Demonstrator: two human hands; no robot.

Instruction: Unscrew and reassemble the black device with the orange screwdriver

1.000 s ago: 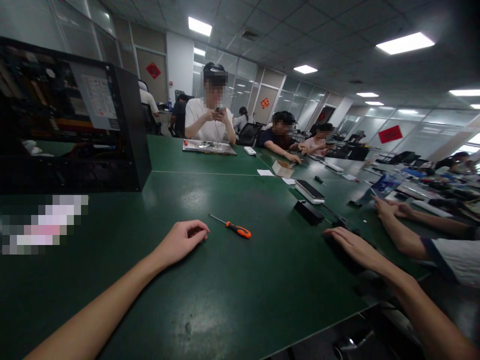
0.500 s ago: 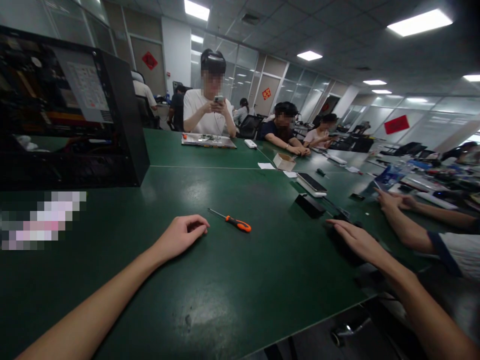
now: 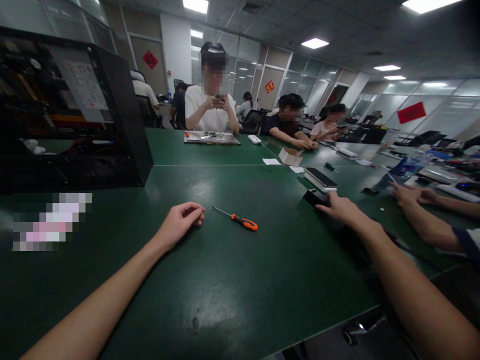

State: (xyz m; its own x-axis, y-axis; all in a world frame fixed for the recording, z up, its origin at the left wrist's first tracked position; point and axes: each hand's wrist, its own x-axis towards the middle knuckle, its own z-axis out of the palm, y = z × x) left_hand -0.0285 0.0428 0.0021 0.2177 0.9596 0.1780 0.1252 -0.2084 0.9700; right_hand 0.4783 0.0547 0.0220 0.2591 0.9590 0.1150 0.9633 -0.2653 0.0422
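Note:
My left hand (image 3: 182, 222) rests on the green table with its fingers curled in and the thumb against them; nothing shows in it. Just right of it lies a screwdriver (image 3: 244, 222) with an orange and black handle, its thin shaft pointing toward that hand. Farther right, my right hand (image 3: 343, 209) has thumb and fingers closed around the near right end of a small black box (image 3: 312, 198). Part of the box is hidden by the fingers. Directly behind it, a dark-topped phone-like slab (image 3: 320, 177) lies on a white base.
A black computer case (image 3: 135, 120) with an open side stands at the left. Across the table (image 3: 240, 290) are a flat panel (image 3: 212, 138), an open cardboard box (image 3: 290, 157) and paper slips (image 3: 271, 161). A co-worker's hands (image 3: 407, 194) are close on the right; other people sit beyond.
My right hand has moved forward and left from the table beside the black box and closed on it. The left hand's fingers have curled in slightly. The view has shifted a little.

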